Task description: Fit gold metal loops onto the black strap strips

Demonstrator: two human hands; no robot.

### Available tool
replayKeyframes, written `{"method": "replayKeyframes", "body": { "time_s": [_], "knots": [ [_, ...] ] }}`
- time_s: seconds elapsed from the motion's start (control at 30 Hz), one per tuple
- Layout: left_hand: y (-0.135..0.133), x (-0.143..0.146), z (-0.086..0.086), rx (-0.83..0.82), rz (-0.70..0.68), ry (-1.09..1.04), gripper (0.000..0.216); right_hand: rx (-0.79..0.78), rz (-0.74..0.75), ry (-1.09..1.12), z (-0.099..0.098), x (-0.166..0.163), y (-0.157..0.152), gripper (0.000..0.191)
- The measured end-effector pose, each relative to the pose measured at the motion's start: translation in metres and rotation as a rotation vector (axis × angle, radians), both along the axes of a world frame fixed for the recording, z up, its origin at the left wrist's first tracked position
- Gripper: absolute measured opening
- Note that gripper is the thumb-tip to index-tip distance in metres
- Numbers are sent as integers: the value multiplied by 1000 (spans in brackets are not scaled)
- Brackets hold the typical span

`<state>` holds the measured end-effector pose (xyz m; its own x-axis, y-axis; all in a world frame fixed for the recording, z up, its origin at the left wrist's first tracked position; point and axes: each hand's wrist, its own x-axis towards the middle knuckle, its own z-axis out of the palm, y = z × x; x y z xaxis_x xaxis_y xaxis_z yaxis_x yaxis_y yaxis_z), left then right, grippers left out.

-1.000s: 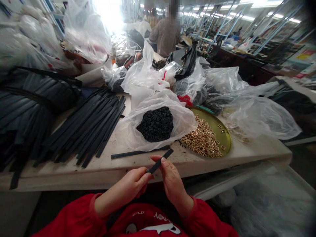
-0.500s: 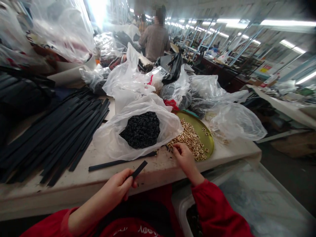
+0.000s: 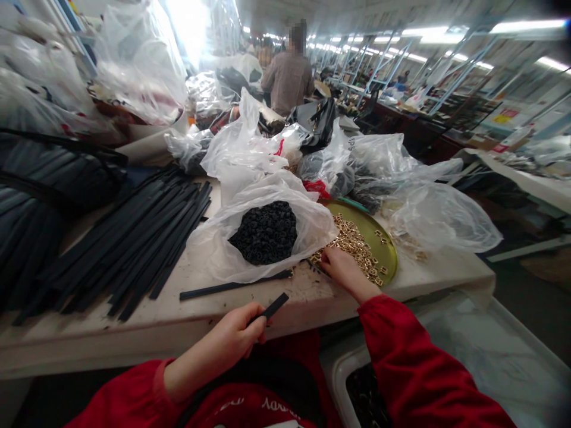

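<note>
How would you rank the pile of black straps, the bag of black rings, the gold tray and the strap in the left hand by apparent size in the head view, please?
1. Pile of black straps.
2. Bag of black rings.
3. Gold tray, though partly hidden by the bag, so second and third are unsure.
4. Strap held in the left hand.
</note>
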<state>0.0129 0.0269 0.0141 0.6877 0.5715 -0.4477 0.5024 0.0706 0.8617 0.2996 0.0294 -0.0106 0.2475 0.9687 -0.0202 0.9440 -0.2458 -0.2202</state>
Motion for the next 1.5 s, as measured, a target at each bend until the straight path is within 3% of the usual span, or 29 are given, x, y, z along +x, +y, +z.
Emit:
{"method": "replayKeyframes", "body": {
  "time_s": [0.1, 0.23, 0.3, 0.4, 0.63, 0.77, 0.97, 1.17, 1.37, 1.5],
  "knots": [
    [0, -1, 1, 182, 36, -23, 25, 55, 26, 102, 12, -17, -10, 6],
    [2, 1, 12, 409, 124, -94, 24, 100, 195, 695, 25, -69, -33, 10],
    [2, 2, 16, 432, 126, -129, 22, 83, 257, 924, 28, -98, -43, 9],
    [0, -1, 16, 440, 117, -125, 18, 81, 232, 1163, 27, -129, -51, 11],
    [-7, -16, 8, 401, 133, -70, 18, -47, 119, 1519, 20, -151, -57, 28],
    [-7, -16, 7, 260, 106, -78, 22, -137, 132, 1560, 12, -150, -61, 33],
    [-8, -15, 8, -233, 115, -119, 15, -210, 106, 1562, 3, -147, -63, 33],
    [-4, -16, -4, -129, 206, -135, 12, -120, 118, 1672, 3, -155, -69, 43],
    [-5, -13, -10, -85, 245, -43, 16, 90, 64, 1311, -18, -157, -71, 18],
    [-4, -11, -10, -153, 266, -24, 18, 107, 68, 1301, -23, -159, -71, 24]
  ]
}}
